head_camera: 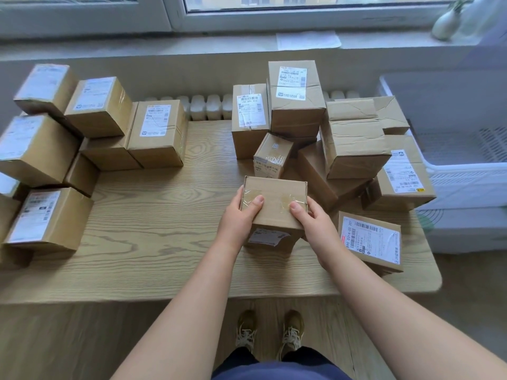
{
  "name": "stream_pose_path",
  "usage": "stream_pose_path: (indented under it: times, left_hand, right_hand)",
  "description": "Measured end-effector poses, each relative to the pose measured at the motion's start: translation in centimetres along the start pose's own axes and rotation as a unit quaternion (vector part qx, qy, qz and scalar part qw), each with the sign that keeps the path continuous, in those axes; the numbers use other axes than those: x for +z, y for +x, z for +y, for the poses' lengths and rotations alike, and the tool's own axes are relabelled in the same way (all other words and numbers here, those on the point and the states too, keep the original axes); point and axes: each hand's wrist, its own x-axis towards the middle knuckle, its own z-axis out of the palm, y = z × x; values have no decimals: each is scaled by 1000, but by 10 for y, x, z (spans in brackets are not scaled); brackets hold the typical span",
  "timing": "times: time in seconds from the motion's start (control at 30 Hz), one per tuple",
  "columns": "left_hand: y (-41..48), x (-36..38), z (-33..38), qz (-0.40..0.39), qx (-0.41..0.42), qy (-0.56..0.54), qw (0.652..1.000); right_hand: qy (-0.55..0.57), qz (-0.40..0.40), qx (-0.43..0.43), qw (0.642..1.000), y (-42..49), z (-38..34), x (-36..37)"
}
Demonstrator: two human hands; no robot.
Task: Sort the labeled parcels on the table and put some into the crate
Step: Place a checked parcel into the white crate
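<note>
A small brown cardboard parcel (274,198) with clear tape on top is held over the middle of the wooden table (153,215). Its white label faces me on the near side. My left hand (240,215) grips its left edge with the thumb on top. My right hand (312,223) grips its right edge the same way. Several labeled parcels are stacked at the left (156,127). A looser heap of parcels (296,97) stands at the right. A white plastic crate (463,160) sits beside the table's right end.
A flat labeled parcel (370,239) lies near the table's front right corner. A small parcel (271,157) stands just behind the held one. A radiator (205,106) and a windowsill (247,42) run behind the table. My feet (270,330) stand on wooden floor.
</note>
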Motion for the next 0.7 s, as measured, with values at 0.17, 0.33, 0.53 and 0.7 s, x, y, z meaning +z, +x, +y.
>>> stream_pose_path:
  times: [0.17,0.33,0.53,0.7]
  left_hand:
    - [0,-1,-1,-6,-15,-31,999]
    - [-4,-1,8,-17,-21,-62,998]
    - [-2,-8,6,-34,-47,-85,995]
    - [-9,-15,17,-19,-73,-84,994]
  right_hand:
    - [10,-13,21,1000,-3,5,-6]
    - [-40,-79,51,995,-11,22,-12]
    - [-59,-54,33,996,-10,22,-10]
    - [-72,-35,31,996,-8,15,-16]
